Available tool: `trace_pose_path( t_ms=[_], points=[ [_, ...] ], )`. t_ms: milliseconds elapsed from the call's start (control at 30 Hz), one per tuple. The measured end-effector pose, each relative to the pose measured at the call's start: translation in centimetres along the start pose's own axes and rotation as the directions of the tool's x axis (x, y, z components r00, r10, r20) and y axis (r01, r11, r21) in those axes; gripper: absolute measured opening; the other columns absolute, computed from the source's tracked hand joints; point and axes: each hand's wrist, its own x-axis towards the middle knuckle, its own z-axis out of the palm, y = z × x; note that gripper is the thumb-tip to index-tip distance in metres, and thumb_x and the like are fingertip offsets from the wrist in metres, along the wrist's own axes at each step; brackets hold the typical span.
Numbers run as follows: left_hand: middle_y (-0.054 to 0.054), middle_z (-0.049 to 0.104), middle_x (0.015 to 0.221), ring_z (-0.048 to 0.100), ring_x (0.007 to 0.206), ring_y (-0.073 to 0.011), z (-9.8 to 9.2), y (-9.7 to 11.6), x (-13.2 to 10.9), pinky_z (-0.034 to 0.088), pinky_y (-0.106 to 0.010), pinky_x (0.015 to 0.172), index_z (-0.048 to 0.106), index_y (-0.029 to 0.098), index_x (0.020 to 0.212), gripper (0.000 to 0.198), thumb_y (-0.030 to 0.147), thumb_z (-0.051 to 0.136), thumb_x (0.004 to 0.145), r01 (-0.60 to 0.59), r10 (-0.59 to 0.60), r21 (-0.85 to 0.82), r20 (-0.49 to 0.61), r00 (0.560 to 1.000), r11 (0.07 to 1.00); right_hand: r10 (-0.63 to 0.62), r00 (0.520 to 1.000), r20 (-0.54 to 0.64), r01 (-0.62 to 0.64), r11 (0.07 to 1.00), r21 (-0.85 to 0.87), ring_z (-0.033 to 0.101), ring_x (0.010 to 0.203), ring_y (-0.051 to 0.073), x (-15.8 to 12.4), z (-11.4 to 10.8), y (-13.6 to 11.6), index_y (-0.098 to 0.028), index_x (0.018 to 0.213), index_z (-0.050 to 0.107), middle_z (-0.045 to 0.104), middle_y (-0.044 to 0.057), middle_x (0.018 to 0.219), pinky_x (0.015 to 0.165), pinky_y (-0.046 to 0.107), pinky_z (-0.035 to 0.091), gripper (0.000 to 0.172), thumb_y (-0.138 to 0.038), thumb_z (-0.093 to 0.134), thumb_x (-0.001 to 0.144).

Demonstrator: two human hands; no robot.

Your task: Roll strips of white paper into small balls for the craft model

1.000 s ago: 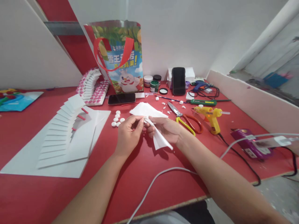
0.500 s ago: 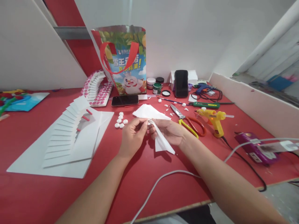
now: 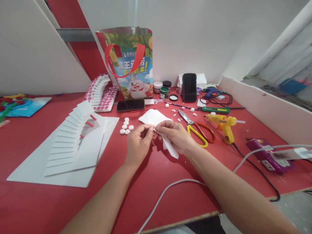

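Note:
Over the red table, my left hand [image 3: 139, 139] and my right hand [image 3: 175, 135] meet at the fingertips, both closed in a pinch. Between them is one end of a white paper strip [image 3: 170, 147], bunched or rolled where the fingers press it. Its loose end hangs down below my right hand. The tip itself is mostly covered by my fingers. Just behind the hands lies a stack of white paper pieces [image 3: 154, 116]. Several small white rolled discs [image 3: 127, 126] sit to the left of my left hand.
White stepped foam-board pieces [image 3: 63, 139] lie at left. Scissors [image 3: 195, 128], a yellow glue gun [image 3: 224, 125] and a purple box [image 3: 266, 154] are at right. A white cable [image 3: 168, 187] crosses the front. Phones [image 3: 130, 105], paint jars [image 3: 164, 92] and a printed bag [image 3: 136, 71] stand behind.
My right hand has turned over so its back shows, and its fingers now pinch closer to my left fingertips. The strip's hanging end has become narrower and shifted slightly left.

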Motion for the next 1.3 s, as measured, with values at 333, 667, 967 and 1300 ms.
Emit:
trace_pose_path(
  t_ms=[333,667,967,1300],
  points=[
    [-0.006,0.074,0.082,0.067,0.073,-0.0165,0.1,-1.1,-0.1,0.051,-0.028,0.068,0.07,0.015,0.096,0.019,0.017,0.052,0.097,-0.524,0.514,0.429,0.15,0.844,0.736,-0.281,0.948,-0.153,0.197,0.889,-0.413,0.046,0.055,0.009,-0.6,0.4,0.1,-0.017,0.065,0.06,0.056,-0.004,0.059,0.052,0.023,0.034,0.011,-0.023,0.068,0.069],
    [-0.009,0.073,0.085,0.068,0.076,-0.0176,-0.6,-1.1,0.6,0.052,-0.028,0.069,0.07,0.009,0.113,0.026,0.012,0.048,0.099,-0.661,0.605,0.376,0.27,0.749,0.65,-0.226,0.973,-0.043,0.2,0.924,-0.327,0.054,0.057,0.011,-0.6,-0.5,-0.4,-0.014,0.075,0.066,0.066,0.0,0.066,0.054,0.024,0.039,0.019,-0.03,0.075,0.07],
    [-0.003,0.07,0.081,0.065,0.073,-0.0144,-0.8,-0.5,0.8,0.053,-0.026,0.074,0.077,0.017,0.107,0.021,0.023,0.061,0.094,-0.036,0.048,-0.047,0.273,0.961,0.998,-0.362,0.929,0.073,0.337,0.75,-0.569,0.065,0.065,0.016,-0.6,-0.2,-0.5,-0.016,0.078,0.063,0.072,0.003,0.069,0.063,0.028,0.046,0.005,-0.017,0.06,0.082],
    [-0.002,0.068,0.084,0.063,0.076,-0.0153,-0.7,-1.2,0.8,0.05,-0.028,0.074,0.078,0.019,0.101,0.02,0.026,0.061,0.094,-0.065,0.056,0.024,0.276,0.96,0.998,-0.418,0.893,0.167,0.39,0.533,-0.751,0.059,0.064,0.012,-0.6,-0.9,-0.6,-0.016,0.079,0.066,0.07,0.001,0.071,0.061,0.025,0.041,0.011,-0.01,0.058,0.083]
  ],
)
